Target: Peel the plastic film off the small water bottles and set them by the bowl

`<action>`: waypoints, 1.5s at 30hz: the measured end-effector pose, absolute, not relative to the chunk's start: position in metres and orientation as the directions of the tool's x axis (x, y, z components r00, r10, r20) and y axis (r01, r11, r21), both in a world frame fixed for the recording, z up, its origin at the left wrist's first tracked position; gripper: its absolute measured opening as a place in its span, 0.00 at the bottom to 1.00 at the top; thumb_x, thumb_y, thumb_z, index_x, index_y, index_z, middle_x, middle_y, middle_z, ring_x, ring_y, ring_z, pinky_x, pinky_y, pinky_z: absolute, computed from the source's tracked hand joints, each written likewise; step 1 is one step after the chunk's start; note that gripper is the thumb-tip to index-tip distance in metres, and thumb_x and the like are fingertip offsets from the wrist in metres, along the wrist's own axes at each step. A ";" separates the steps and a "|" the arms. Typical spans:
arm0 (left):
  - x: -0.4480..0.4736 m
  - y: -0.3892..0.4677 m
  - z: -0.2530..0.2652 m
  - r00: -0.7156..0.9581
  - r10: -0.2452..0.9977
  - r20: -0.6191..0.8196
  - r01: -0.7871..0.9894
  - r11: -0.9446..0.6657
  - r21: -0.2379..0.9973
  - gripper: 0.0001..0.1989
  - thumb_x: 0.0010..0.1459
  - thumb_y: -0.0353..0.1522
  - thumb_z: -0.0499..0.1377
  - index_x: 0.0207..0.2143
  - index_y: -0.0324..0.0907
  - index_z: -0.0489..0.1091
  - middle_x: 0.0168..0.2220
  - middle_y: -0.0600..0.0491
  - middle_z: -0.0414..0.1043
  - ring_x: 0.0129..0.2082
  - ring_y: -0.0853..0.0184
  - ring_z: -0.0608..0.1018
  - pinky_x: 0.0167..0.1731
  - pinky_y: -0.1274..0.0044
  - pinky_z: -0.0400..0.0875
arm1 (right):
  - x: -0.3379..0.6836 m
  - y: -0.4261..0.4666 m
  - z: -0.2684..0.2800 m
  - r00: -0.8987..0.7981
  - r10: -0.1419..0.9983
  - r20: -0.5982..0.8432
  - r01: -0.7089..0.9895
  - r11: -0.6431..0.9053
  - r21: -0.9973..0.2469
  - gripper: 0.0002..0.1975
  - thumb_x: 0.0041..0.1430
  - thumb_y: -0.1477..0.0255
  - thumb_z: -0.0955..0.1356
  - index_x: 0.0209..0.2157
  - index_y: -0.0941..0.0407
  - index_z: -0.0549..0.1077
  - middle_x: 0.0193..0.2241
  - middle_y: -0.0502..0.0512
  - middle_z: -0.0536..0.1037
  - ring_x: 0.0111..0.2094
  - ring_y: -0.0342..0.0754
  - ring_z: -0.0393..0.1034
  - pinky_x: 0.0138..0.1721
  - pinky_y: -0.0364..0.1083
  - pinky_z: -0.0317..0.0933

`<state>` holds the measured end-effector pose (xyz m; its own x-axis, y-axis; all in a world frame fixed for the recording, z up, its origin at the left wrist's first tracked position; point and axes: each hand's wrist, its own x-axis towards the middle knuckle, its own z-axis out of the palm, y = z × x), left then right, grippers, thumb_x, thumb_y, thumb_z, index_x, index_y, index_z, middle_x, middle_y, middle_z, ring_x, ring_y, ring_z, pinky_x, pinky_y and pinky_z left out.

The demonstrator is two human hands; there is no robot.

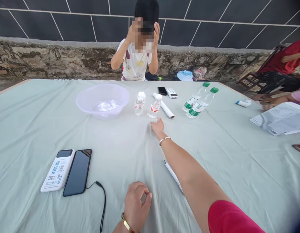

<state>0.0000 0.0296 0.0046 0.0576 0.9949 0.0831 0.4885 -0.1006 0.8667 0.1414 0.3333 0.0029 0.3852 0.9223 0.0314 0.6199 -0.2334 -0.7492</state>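
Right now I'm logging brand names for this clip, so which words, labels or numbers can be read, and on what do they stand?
None can be quoted for certain.
White power bank: large blue characters, too blurred to quote.
Small bottle by the right hand: red label, unreadable.
Green-capped bottles: green labels, too small.
Papers: print and a barcode, too small.

- Matt, creased pale-green cloth covered the table.
- Far bowl: translucent glossy plastic.
- Near-left phone: glossy black glass.
- Far wall ledge: rough stone.

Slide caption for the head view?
Right hand reaches toward a small bottle beside a clear bowl; left hand rests curled on the tablecloth.
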 end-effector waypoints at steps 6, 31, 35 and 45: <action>0.025 0.014 -0.011 0.058 0.972 0.229 0.495 -0.228 0.839 0.07 0.49 0.23 0.52 0.23 0.42 0.62 0.23 0.54 0.70 0.26 0.67 0.71 0.30 0.72 0.65 | 0.117 0.303 -0.011 0.304 0.952 0.015 0.614 -0.184 -0.768 0.21 0.50 0.75 0.67 0.48 0.58 0.70 0.44 0.59 0.74 0.47 0.51 0.69 0.51 0.48 0.60; -0.019 0.037 -0.015 -0.290 0.955 0.065 0.230 0.004 0.973 0.11 0.56 0.38 0.54 0.26 0.42 0.68 0.26 0.51 0.72 0.28 0.66 0.74 0.31 0.74 0.69 | 0.077 0.257 0.012 0.212 0.976 -0.041 0.534 -0.151 -0.832 0.29 0.43 0.67 0.72 0.48 0.54 0.64 0.42 0.55 0.76 0.44 0.54 0.71 0.48 0.52 0.63; -0.043 0.045 -0.014 -0.378 0.920 -0.102 0.038 0.126 0.991 0.25 0.55 0.50 0.54 0.46 0.41 0.69 0.45 0.43 0.73 0.41 0.59 0.77 0.42 0.67 0.71 | 0.091 0.160 0.022 0.058 0.993 -0.107 0.467 -0.122 -0.876 0.23 0.39 0.68 0.74 0.40 0.54 0.69 0.38 0.52 0.78 0.40 0.52 0.73 0.43 0.50 0.66; -0.002 0.000 0.003 -0.020 0.895 -0.445 -0.471 0.384 0.794 0.31 0.51 0.55 0.55 0.41 0.37 0.72 0.34 0.45 0.77 0.38 0.55 0.79 0.41 0.66 0.73 | 0.136 0.024 0.043 -0.503 0.805 -0.313 0.546 0.015 -0.838 0.17 0.49 0.57 0.70 0.34 0.56 0.72 0.29 0.50 0.77 0.30 0.47 0.70 0.31 0.44 0.60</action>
